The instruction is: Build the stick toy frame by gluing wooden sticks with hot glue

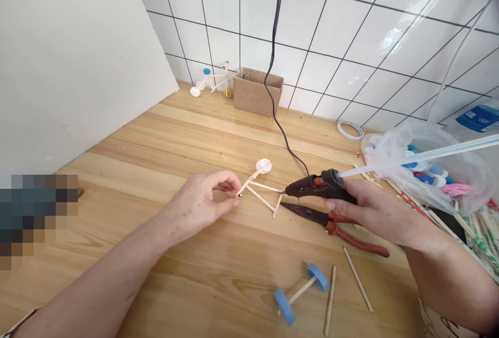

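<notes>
My left hand (200, 205) pinches one end of a small frame of thin wooden sticks (262, 192), holding it just above the wooden table. A white bottle cap (264, 166) is fixed at the frame's far end. My right hand (370, 210) grips a black hot glue gun (316, 184) with a clear glue stick (419, 157) jutting from its back. The gun's nozzle touches the right corner of the stick frame. Its black cord (275, 57) runs up the tiled wall.
Red-handled pliers (339, 226) lie under the glue gun. Two blue caps on a stick axle (301, 292) and loose sticks (356, 278) lie near the front. A plastic bag of caps (432, 174) sits right; a cardboard box (257, 92), tape roll (350, 130) and a finished stick model (212, 82) stand by the wall.
</notes>
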`<state>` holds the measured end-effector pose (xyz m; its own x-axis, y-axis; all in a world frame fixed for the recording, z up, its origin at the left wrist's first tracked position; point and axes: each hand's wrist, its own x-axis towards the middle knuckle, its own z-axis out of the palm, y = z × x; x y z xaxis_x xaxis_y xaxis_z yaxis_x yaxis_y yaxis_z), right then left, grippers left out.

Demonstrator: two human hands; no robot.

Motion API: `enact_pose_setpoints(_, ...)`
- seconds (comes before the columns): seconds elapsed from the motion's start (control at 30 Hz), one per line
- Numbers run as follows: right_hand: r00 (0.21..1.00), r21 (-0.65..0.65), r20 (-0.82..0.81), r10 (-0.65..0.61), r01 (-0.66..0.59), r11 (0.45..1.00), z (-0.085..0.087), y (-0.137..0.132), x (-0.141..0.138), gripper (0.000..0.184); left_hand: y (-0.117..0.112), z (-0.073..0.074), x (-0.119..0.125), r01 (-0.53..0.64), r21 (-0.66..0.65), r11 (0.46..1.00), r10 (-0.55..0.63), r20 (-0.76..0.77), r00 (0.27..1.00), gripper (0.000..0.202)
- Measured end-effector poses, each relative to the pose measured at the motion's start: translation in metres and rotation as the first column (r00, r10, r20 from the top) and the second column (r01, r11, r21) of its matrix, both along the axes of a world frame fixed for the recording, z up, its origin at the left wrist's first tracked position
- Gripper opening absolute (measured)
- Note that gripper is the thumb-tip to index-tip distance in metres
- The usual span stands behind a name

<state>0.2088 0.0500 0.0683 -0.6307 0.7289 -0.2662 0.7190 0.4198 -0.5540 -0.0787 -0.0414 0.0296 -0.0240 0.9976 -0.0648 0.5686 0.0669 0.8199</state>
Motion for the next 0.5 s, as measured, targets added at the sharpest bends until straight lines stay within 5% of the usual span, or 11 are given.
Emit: enact_pose_setpoints(0.5,0.998,-0.029,-0.063,-0.011,0.009,1.0,0.0051,-0.0015,-0.0021,0.033,-0.0006,0.0009,0.0001,-0.002,-0.008,1.0,0.002,-0.014,1.0,0.009)
